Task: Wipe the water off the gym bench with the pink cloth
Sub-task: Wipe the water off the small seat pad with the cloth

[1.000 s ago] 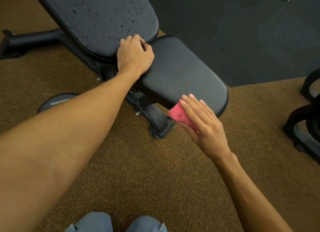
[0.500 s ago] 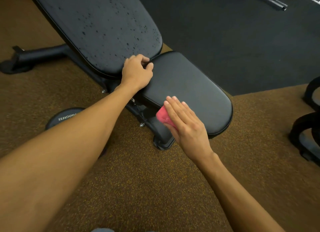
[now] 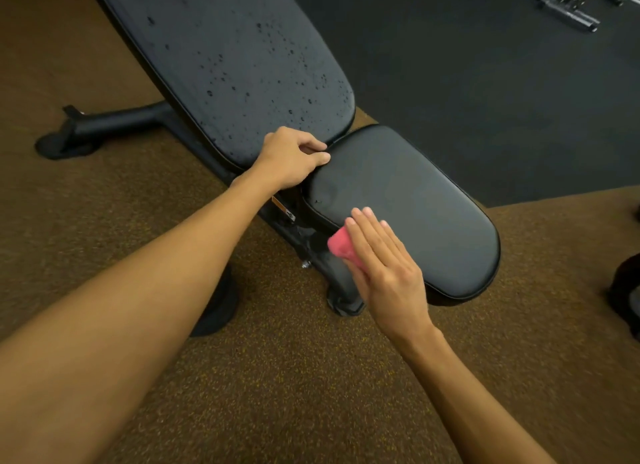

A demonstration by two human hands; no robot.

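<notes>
The gym bench (image 3: 114, 121) has a long back pad (image 3: 242, 65) running up-left, dotted with drops (image 3: 209, 92). They lie past my right hand (image 3: 388, 269), whose flat fingers press the pink cloth (image 3: 341, 247) on the seat (image 3: 415, 200) near edge. My left hand (image 3: 291, 159) curls round the back pad's end.

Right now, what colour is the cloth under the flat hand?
Pink; the head view shows the cloth best.

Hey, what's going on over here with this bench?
Someone is wiping down a gym bench. Their right hand presses a pink cloth flat against the near edge of the seat pad, which looks mostly dry. Their left hand grips the end of the back pad, which is dotted with water drops not yet wiped.
</notes>
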